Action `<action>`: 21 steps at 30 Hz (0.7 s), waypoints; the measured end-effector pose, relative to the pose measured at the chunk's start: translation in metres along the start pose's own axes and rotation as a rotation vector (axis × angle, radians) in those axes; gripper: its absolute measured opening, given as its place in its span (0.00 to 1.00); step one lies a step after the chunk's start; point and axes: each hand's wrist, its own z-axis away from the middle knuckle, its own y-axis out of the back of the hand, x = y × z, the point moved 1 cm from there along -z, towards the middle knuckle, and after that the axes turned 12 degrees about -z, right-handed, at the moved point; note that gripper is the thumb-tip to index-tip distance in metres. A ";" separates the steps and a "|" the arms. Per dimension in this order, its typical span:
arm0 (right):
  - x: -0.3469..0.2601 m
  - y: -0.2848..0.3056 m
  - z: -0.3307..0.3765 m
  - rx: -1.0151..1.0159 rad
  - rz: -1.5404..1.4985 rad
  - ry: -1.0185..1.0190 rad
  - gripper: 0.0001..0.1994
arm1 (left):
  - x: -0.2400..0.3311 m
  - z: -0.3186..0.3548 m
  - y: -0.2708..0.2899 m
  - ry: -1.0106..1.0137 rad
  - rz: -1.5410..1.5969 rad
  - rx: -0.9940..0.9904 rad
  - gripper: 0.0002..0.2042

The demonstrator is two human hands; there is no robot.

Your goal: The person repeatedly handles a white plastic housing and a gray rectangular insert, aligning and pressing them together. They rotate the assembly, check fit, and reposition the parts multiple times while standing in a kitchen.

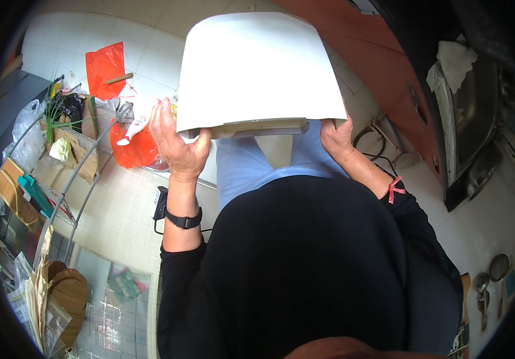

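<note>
A big white, smooth, tapered housing with rounded corners (260,72) is held up in front of me, above my thighs. Its exact kind I cannot make out. Along its near lower edge runs a greyish recessed strip (263,127). My left hand (178,142) grips the near left corner, with the fingers up along the side and the thumb at the lower edge. At the near right corner my right hand (337,136) is closed on the edge, its fingers partly hidden beneath the housing.
Left of me stands a metal-tube rack (72,185) with bags, cardboard and green stalks. Red plastic bags (105,70) and a white spray bottle (133,130) are beyond my left hand. A sink (475,113) and reddish cabinet fronts (383,66) line the right. Ladles (499,267) hang lower right.
</note>
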 end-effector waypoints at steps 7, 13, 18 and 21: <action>-0.007 0.009 0.004 0.015 -0.039 -0.091 0.26 | 0.034 -0.028 0.032 -0.227 0.064 0.002 0.29; -0.016 0.023 -0.005 0.072 0.054 -0.219 0.27 | 0.074 -0.068 0.006 -0.333 0.081 -0.228 0.13; -0.016 0.046 -0.020 0.150 -0.131 -0.583 0.25 | 0.090 -0.101 -0.031 -0.407 0.097 -0.186 0.07; -0.012 0.050 -0.042 0.175 -0.236 -0.631 0.21 | 0.095 -0.129 -0.054 -0.384 0.031 -0.209 0.08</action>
